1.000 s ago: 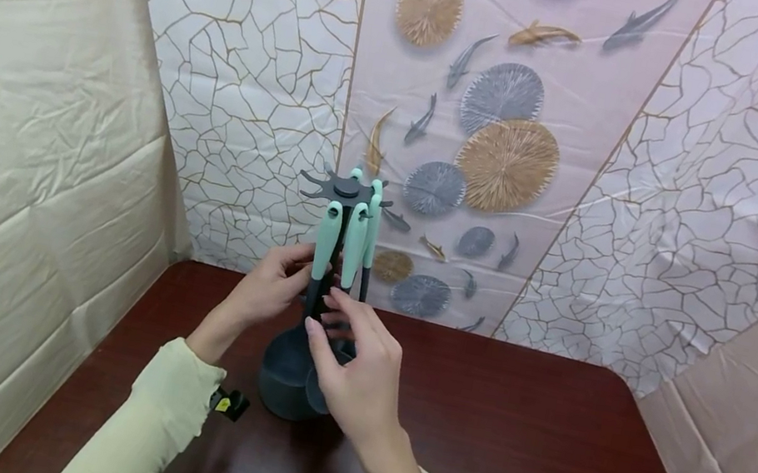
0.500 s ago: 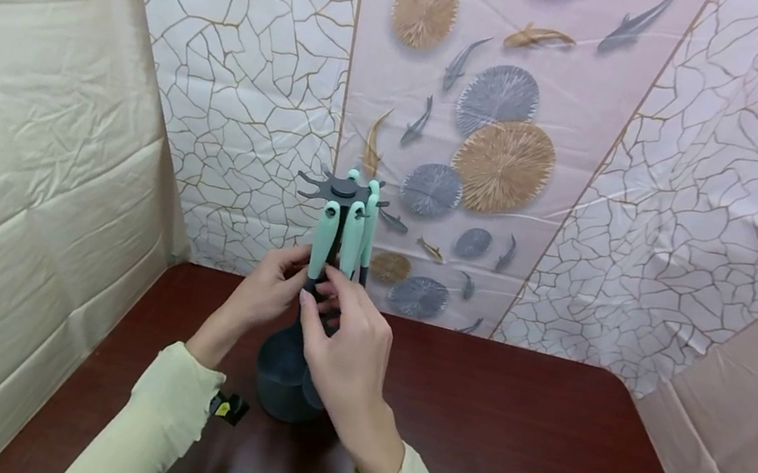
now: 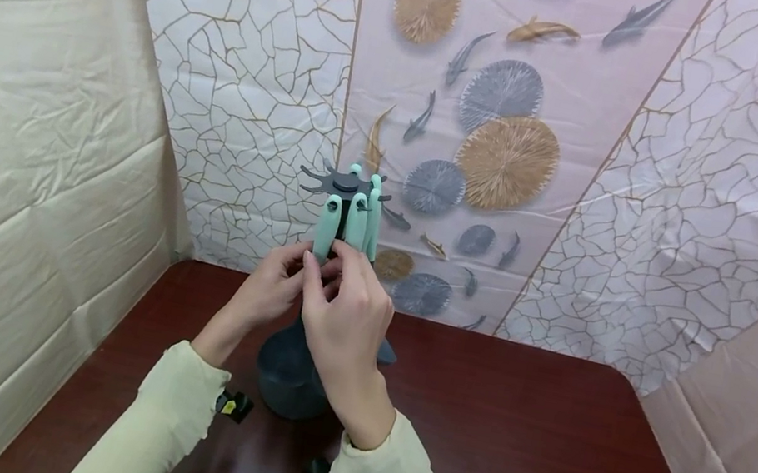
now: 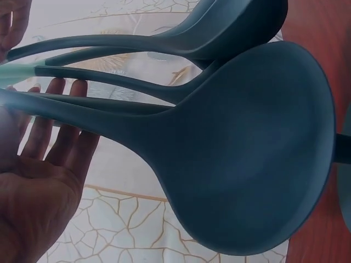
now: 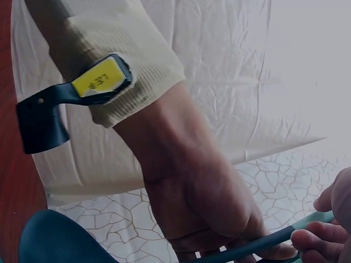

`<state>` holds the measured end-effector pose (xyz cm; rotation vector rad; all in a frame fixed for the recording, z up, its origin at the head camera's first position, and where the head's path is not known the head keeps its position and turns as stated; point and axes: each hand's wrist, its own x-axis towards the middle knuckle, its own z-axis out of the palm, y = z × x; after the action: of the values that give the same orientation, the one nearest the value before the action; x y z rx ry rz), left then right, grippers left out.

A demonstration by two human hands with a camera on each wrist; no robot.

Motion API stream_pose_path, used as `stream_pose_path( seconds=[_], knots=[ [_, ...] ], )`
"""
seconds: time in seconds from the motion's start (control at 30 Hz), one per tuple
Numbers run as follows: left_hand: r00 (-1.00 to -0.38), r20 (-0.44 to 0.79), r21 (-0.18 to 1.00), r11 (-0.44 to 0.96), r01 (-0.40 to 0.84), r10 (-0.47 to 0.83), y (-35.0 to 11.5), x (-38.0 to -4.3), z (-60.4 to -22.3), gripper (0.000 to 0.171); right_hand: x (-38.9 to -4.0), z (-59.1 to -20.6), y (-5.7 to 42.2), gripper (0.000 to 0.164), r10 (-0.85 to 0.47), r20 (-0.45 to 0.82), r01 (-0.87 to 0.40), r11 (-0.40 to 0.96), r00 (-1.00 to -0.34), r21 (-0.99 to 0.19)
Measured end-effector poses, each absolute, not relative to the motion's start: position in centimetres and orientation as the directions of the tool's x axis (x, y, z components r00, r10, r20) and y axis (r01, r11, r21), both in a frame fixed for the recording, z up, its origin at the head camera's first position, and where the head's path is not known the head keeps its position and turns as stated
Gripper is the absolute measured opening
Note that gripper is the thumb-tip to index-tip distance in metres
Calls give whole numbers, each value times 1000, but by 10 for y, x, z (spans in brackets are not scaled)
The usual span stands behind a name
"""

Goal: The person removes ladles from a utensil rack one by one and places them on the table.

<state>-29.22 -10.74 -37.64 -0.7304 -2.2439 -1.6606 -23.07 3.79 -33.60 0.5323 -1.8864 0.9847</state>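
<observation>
Dark kitchen utensils with mint handles hang on an upright stand (image 3: 345, 182). In front at the left hangs a ladle (image 3: 328, 229), its deep round bowl (image 4: 252, 148) filling much of the left wrist view. My right hand (image 3: 351, 318) pinches the lower part of the ladle's mint handle between thumb and fingers, which the right wrist view shows up close. On the left side of the utensils is my left hand (image 3: 267, 284), thumb close by the ladle's handle. Its fingers (image 4: 71, 131) stretch out relaxed behind the handles.
More utensils (image 3: 375, 223) hang close together at the stand's right. A dark corner of one (image 3: 387, 352) shows beyond the right hand. The stand is on a reddish-brown table (image 3: 505, 428) with patterned cloth (image 3: 269, 82) behind it. A wrist camera (image 5: 44, 126) sits on the left sleeve.
My right hand has moved up and a little left, its fingers closing from beside the utensils onto the ladle's handle. My left hand has stayed nearly in place.
</observation>
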Motion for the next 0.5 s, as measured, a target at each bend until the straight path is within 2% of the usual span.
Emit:
stream_pose_path(
  seconds=[0.5],
  knots=[
    [-846,460,825,222,519,270,-109,-294,-375,28,-229,-329,46,18,14,837,-688,563,-547,-459]
  ],
)
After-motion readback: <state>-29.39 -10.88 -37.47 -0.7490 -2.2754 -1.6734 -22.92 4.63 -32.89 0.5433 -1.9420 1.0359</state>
